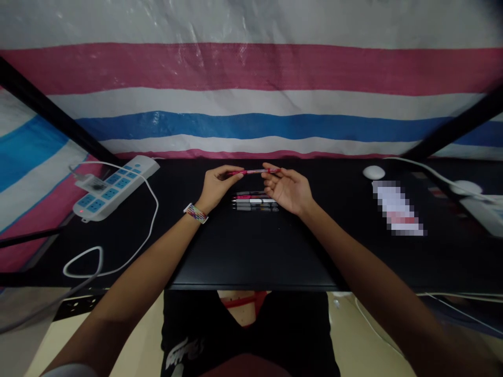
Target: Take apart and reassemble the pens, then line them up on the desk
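Observation:
A pinkish-red pen (pixel 254 171) lies level between my two hands, just above the black table. My left hand (pixel 217 181) pinches one end of it between thumb and fingers, and a colourful woven band is on that wrist. At the other end, my right hand (pixel 290 189) has its palm turned up, with the thumb and a finger closed on the pen and the other fingers loosely curled. Several more pens (pixel 254 201) lie side by side on the table just below, in pink, white and dark colours; my right fingers partly cover their right ends.
At the left stands a white power strip (pixel 118 188) with a plugged-in charger (pixel 93 183) and a looping white cable (pixel 156 209). A white mouse-like object (pixel 373 173) and a pixelated item (pixel 397 208) lie to the right. Striped sheeting (pixel 251 125) hangs behind the table (pixel 251 256).

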The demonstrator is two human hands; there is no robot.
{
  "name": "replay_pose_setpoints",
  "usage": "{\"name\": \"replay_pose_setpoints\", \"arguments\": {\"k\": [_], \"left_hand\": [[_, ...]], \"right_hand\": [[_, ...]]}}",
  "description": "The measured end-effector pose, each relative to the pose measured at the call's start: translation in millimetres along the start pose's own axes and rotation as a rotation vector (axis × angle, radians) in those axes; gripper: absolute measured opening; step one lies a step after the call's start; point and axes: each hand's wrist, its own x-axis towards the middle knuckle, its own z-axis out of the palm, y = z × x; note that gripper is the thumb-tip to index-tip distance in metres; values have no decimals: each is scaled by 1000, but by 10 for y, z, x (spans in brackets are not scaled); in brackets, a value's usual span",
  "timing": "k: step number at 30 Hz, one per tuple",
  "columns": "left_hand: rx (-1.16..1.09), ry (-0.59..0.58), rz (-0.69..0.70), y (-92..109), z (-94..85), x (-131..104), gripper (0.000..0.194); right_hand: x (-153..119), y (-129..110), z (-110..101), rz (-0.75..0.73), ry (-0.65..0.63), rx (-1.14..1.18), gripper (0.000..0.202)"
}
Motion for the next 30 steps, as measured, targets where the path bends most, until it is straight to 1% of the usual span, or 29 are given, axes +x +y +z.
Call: {"name": "replay_pose_setpoints", "arguments": {"k": [4, 10, 13, 15, 18, 21, 24, 26, 30], "left_hand": [[-3, -20, -7, 13, -1, -7, 31], [-9, -15, -5, 14, 5, -4, 25], [3, 3, -3, 5, 13, 0, 25], [4, 16, 1, 5, 17, 0, 24], [-7, 23, 8, 18, 20, -5, 25], [-14, 10, 10, 32, 19, -11, 26], [-22, -6, -1, 30, 18, -11, 30], [-25, -10, -7, 19, 21, -7, 30], [-18, -10, -6, 7, 33, 1, 27]], "right_hand": [[39, 71, -29, -17, 45, -32, 37], [36, 69, -38, -50, 35, -28, 40], [12, 42, -1, -21, 75, -28, 38], [-3, 20, 20, 6, 105, 2, 40], [-9, 10, 22, 30, 62, 69, 43], [10, 40, 1, 40, 21, 175, 38], [26, 70, -6, 71, 48, 287, 36], [25, 68, 2, 85, 75, 296, 35], [9, 39, 16, 70, 98, 226, 35]]}}
